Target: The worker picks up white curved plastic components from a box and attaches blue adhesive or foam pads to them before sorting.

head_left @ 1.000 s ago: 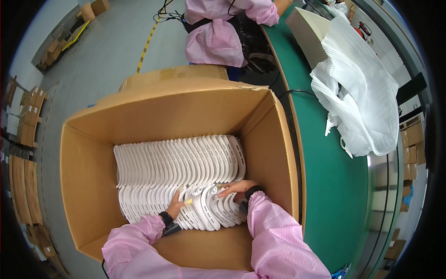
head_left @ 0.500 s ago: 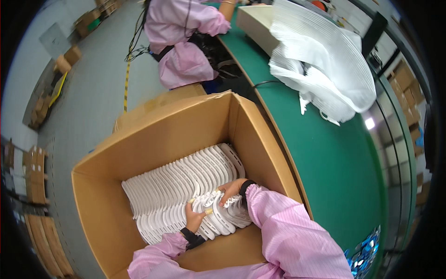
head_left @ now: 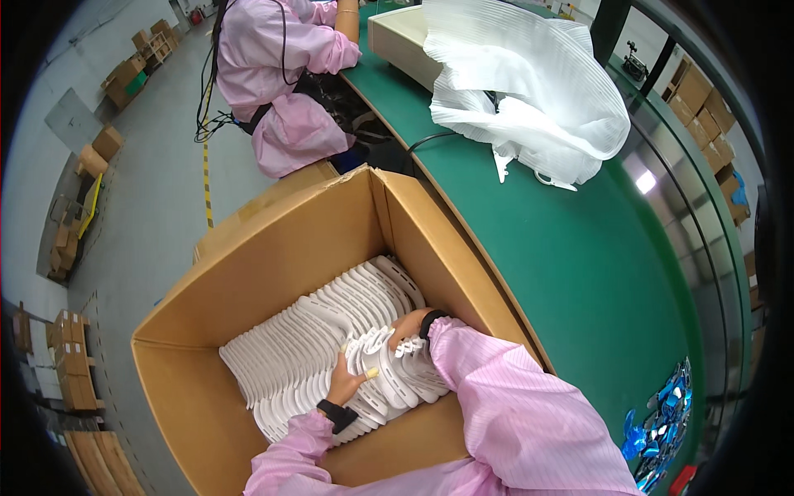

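Observation:
Rows of curved white plastic parts, slotted along their length, stand packed close together in a deep cardboard box. My left hand is on the near row, thumb and forefinger apart around some of the parts, with yellowish covers on the fingertips. To its right, my right hand curls down over parts at the box's right side, its fingertips partly hidden among them. Between the hands a few parts sit higher and less evenly than the rest, with small white jagged pieces beside them.
A green worktable runs along the box's right side. On it lie a crumpled white foam sheet, a pale bin and a heap of shiny blue pieces. Beyond the box sits a co-worker in a pink smock.
The view has shifted, so the table and co-worker appear farther left. Both hands stay at the same parts; the right hand's fingers have sunk a little deeper among them.

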Demonstrator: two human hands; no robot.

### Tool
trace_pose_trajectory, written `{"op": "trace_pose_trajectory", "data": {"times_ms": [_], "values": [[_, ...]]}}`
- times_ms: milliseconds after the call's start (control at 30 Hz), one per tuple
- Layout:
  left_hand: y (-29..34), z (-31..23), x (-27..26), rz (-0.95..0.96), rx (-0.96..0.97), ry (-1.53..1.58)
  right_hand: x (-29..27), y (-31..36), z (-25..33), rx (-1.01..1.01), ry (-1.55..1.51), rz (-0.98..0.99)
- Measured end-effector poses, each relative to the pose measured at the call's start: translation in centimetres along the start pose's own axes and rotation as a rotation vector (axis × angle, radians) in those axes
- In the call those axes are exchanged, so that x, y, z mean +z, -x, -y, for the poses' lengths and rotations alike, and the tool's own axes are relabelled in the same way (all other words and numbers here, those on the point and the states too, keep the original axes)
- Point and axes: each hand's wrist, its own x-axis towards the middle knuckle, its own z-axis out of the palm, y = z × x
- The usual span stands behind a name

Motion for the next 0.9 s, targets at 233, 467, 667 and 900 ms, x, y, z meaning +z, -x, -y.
{"op": "trace_pose_trajectory", "data": {"times_ms": [233, 467, 667, 900], "values": [[1.9, 3.8, 1.1, 0.190, -0.204, 0.496, -0.3, 1.6, 0.5, 0.198, -0.035, -0.072], [2.1, 7.5, 3.1, 0.166, -0.419, 0.913, -2.6, -1.8, -3.8, 0.190, -0.469, -0.920], [2.8, 11.8, 1.6, 0.321, -0.570, 1.089, 1.0, 1.6, -1.1, 0.015, -0.531, -0.596], [3.8, -2.8, 7.8, 0.052, 0.054, 0.311, -0.3, 1.8, -0.7, 0.230, -0.129, -0.473]]}}
